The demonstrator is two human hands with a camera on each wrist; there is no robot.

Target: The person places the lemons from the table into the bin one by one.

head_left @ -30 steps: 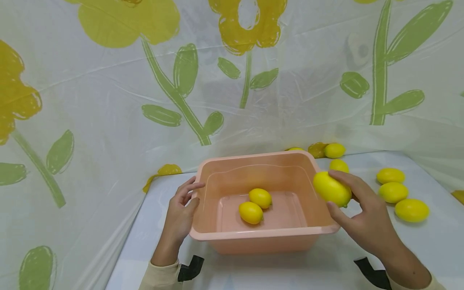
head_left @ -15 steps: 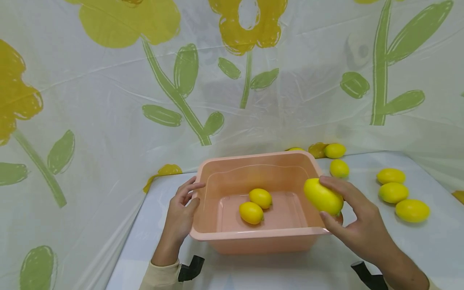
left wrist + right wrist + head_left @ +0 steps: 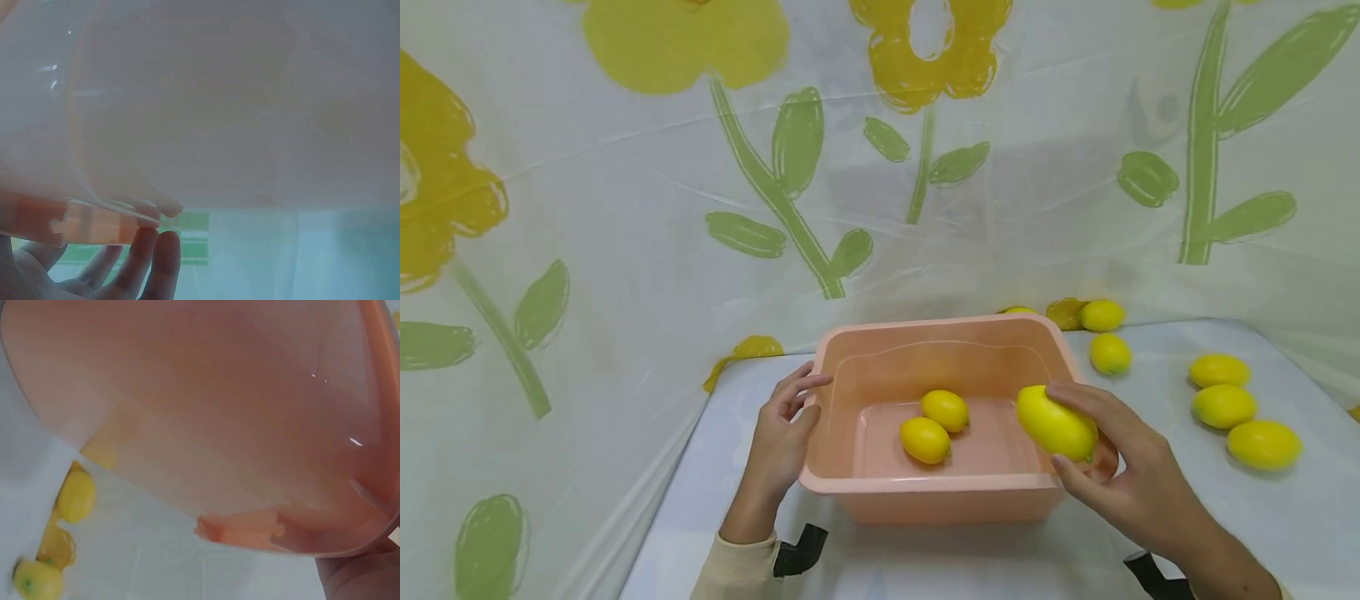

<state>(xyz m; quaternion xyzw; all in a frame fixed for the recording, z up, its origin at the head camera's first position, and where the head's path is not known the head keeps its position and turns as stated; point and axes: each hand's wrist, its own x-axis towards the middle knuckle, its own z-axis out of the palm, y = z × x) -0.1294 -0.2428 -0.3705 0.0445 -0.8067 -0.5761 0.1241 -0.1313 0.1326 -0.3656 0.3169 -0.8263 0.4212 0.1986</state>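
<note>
My left hand holds the left rim of a pink plastic basin, index finger over the edge. In the left wrist view, several fingers reach under the rim against the outer wall. My right hand pinches a yellow lemon between thumb and fingers, over the basin's right side. In the right wrist view the basin wall hides that lemon, and part of the hand shows below the rim. Two lemons, a front one and a back one, lie on the basin floor.
Right of the basin, three lemons lie in a row on the white table. Others lie at the back: one near the basin's corner, one by the curtain, one partly hidden behind the rim. A flower-print curtain hangs behind.
My right hand has moved left and slightly down with the lemon, from the basin's right rim to over its inside. My left hand keeps its place on the rim. The head view has shifted slightly.
</note>
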